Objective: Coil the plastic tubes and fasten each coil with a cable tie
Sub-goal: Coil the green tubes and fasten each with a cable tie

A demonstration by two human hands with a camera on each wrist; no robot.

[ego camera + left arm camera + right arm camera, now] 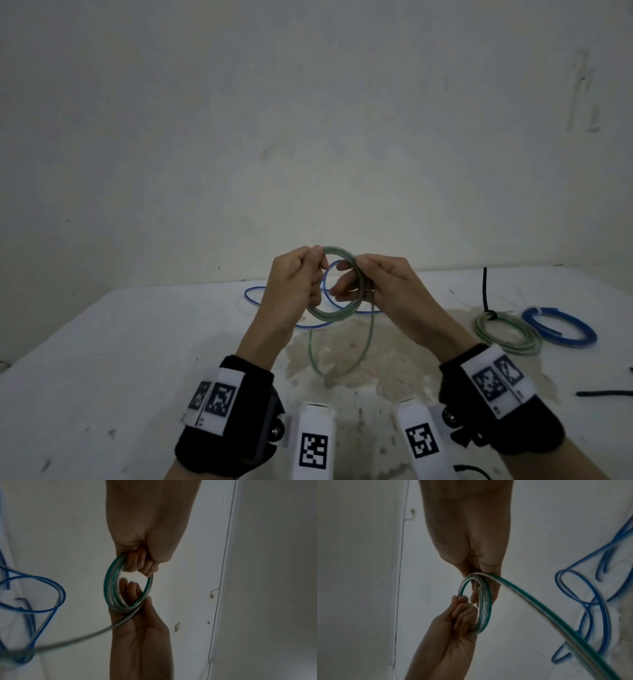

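A green plastic tube coil of several turns is held up above the white table. My left hand grips its left side with curled fingers. My right hand pinches its right side, thumb on top. The uncoiled rest of the green tube hangs in a long loop down to the table and runs off from my right hand. A loose blue tube lies on the table behind my hands.
At the right of the table lie a tied green coil with a black cable tie standing up from it, and a tied blue coil. A loose black cable tie lies near the right edge. A wall rises behind.
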